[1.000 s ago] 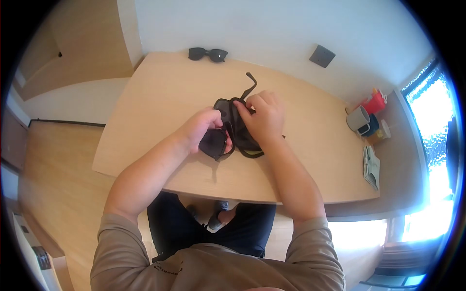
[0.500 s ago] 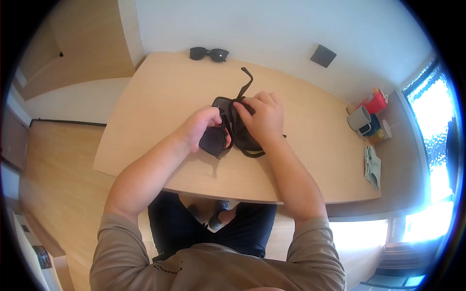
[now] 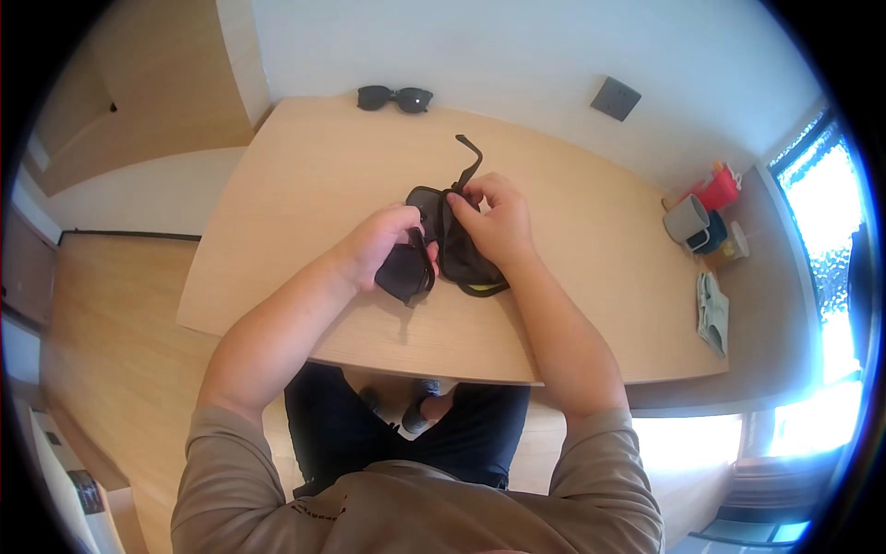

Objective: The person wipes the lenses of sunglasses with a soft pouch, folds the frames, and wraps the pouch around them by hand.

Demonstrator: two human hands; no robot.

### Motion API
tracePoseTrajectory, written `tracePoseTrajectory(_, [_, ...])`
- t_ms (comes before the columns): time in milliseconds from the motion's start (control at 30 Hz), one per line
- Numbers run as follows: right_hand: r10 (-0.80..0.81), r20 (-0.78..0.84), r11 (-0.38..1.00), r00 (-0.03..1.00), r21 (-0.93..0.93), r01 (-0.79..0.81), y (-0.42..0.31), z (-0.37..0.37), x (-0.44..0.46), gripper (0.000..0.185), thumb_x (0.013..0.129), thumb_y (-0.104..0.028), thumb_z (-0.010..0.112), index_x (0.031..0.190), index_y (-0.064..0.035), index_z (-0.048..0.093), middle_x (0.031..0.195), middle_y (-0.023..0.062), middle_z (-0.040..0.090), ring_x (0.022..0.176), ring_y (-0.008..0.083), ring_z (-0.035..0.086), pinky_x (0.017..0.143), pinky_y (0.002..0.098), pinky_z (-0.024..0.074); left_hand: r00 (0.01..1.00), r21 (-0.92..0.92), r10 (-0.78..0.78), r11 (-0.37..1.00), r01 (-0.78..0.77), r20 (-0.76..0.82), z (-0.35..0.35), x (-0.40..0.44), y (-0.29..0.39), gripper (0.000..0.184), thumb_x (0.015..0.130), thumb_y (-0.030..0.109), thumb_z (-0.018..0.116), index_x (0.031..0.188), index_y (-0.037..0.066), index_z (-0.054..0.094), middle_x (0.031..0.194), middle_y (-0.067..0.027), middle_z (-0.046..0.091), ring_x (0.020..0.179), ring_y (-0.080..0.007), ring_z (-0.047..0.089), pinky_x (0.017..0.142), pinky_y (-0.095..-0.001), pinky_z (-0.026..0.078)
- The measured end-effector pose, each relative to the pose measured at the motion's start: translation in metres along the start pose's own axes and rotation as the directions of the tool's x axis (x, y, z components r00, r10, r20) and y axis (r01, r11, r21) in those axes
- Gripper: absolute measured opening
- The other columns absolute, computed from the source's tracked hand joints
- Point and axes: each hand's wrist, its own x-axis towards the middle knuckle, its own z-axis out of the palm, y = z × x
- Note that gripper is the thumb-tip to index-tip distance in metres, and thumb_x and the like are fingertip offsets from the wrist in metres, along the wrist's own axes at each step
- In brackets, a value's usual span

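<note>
My left hand (image 3: 392, 229) is closed on a pair of dark sunglasses (image 3: 403, 273), with one lens hanging below my fingers. One black temple arm (image 3: 472, 159) sticks up past my right hand; where it joins the frame is hidden. My right hand (image 3: 498, 217) pinches the upper edge of a black soft case (image 3: 469, 261) with a yellowish-green lining at its lower edge. Sunglasses and case are side by side just above the table, close together. A second pair of sunglasses (image 3: 395, 99) lies at the table's back edge.
The light wooden table (image 3: 305, 185) meets a white wall with a dark socket plate (image 3: 616, 99). At the right stand a grey mug (image 3: 686, 220), a red container (image 3: 718, 187) and a folded pale cloth (image 3: 711, 314). A window is on the far right.
My right hand has shifted slightly left and down along the case. The raised temple arm has tilted a little; the sunglasses have turned slightly in my left hand.
</note>
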Motion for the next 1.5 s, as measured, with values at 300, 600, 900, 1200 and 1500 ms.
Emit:
tracePoseTrajectory(300, [-0.117, -0.086, 0.991, 0.989, 0.047, 0.122, -0.004, -0.003, 0.000, 0.013, 0.076, -0.005, 0.077, 0.080, -0.0006, 0.065, 0.075, 0.0052, 0.060, 0.072, 0.0162, 0.056, 0.067, 0.0293, 0.0449, 0.994, 0.020, -0.091, 0.996, 0.092, -0.057, -0.004, 0.002, -0.001, 0.026, 0.083, 0.021, 0.043, 0.084, -0.001, 0.056, 0.076, -0.0116, 0.060, 0.066, -0.0277, 0.063, 0.065, -0.0457, 0.056])
tracePoseTrajectory(600, [-0.223, -0.251, 0.966, 0.942, 0.075, 0.249, -0.012, -0.013, 0.002, 0.015, 0.071, -0.002, 0.079, 0.079, -0.0016, 0.067, 0.074, 0.0050, 0.061, 0.069, 0.0176, 0.057, 0.064, 0.0300, 0.0450, 0.990, 0.057, -0.108, 0.992, 0.113, -0.092, 0.004, -0.002, -0.001, 0.024, 0.082, 0.019, 0.042, 0.084, -0.002, 0.055, 0.076, -0.0127, 0.060, 0.066, -0.0284, 0.063, 0.063, -0.0459, 0.056])
tracePoseTrajectory(900, [-0.221, -0.353, 0.945, 0.909, 0.152, 0.289, -0.018, -0.018, 0.001, 0.015, 0.072, -0.001, 0.079, 0.080, -0.0012, 0.067, 0.077, 0.0053, 0.060, 0.067, 0.0164, 0.056, 0.063, 0.0291, 0.0443, 0.993, 0.114, -0.094, 0.988, 0.102, -0.073, 0.010, -0.006, 0.003, 0.021, 0.080, 0.016, 0.043, 0.081, -0.002, 0.053, 0.075, -0.0140, 0.059, 0.063, -0.0284, 0.062, 0.060, -0.0452, 0.055])
tracePoseTrajectory(1200, [-0.420, -0.402, 0.907, 0.813, -0.153, 0.393, -0.035, -0.033, 0.001, 0.017, 0.066, 0.000, 0.079, 0.078, -0.0041, 0.066, 0.073, 0.0040, 0.060, 0.068, 0.0193, 0.054, 0.061, 0.0296, 0.0424, 0.993, 0.164, -0.047, 0.984, 0.064, -0.105, 0.010, -0.006, 0.000, 0.013, 0.080, 0.011, 0.043, 0.080, 0.000, 0.050, 0.071, -0.0142, 0.059, 0.060, -0.0274, 0.063, 0.057, -0.0434, 0.055])
tracePoseTrajectory(1500, [-0.470, -0.427, 0.880, 0.773, -0.293, 0.374, -0.048, -0.033, -0.001, 0.019, 0.063, -0.001, 0.080, 0.076, -0.0053, 0.066, 0.071, 0.0038, 0.060, 0.068, 0.0204, 0.052, 0.057, 0.0311, 0.0408, 0.983, 0.232, -0.052, 0.968, 0.094, -0.178, 0.015, -0.008, 0.002, 0.013, 0.080, 0.008, 0.043, 0.090, 0.000, 0.043, 0.071, -0.0144, 0.057, 0.057, -0.0263, 0.062, 0.048, -0.0421, 0.055])
